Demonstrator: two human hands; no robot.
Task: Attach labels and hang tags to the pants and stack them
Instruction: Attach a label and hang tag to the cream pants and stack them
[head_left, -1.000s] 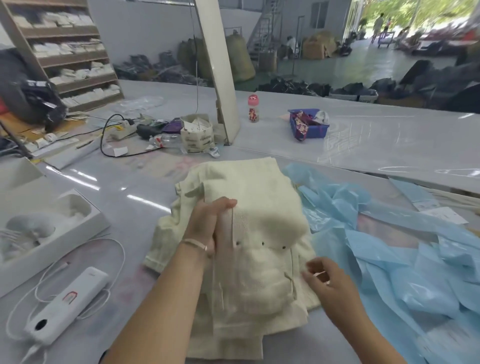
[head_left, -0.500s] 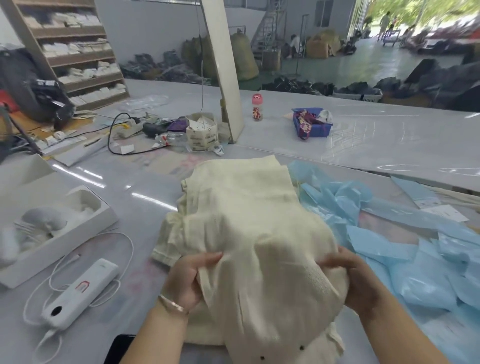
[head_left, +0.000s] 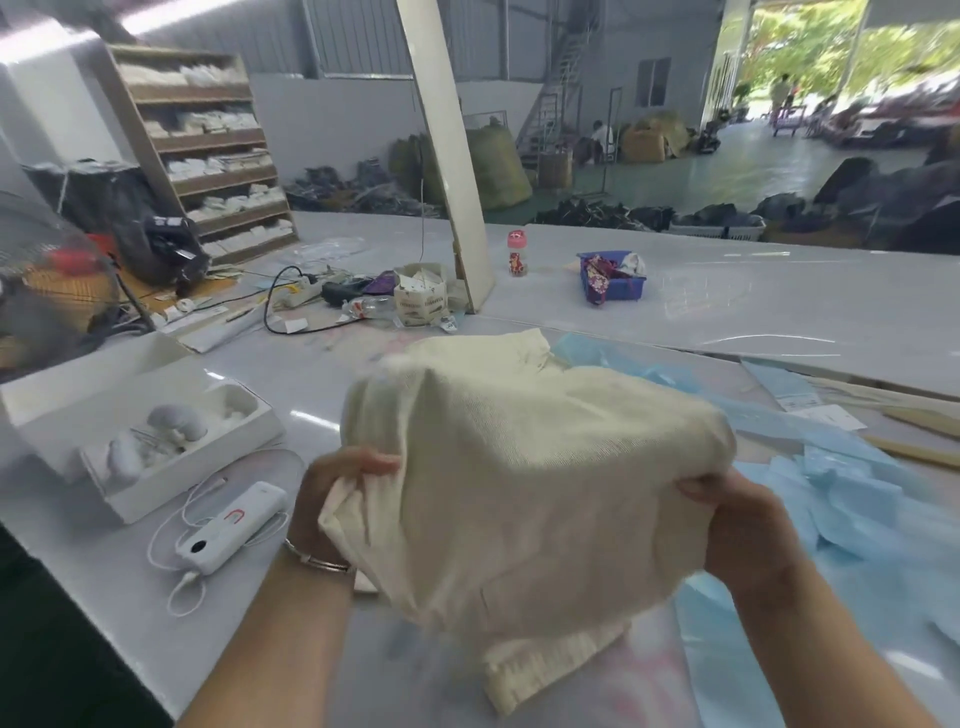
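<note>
Hands grip the cream pants (head_left: 524, 483) at centre frame, lifted above the worktop (head_left: 727, 312): left hand (head_left: 332, 488) bunches the cloth's left edge, right hand (head_left: 737, 514) clutches its right edge. Blue bags (head_left: 857, 499) lie at right, a power bank (head_left: 228, 527) at lower left.

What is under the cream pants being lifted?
Both hands, left and right, grip the pants. Below them, more cream fabric lies on the table. Anything directly underneath is covered.
</note>
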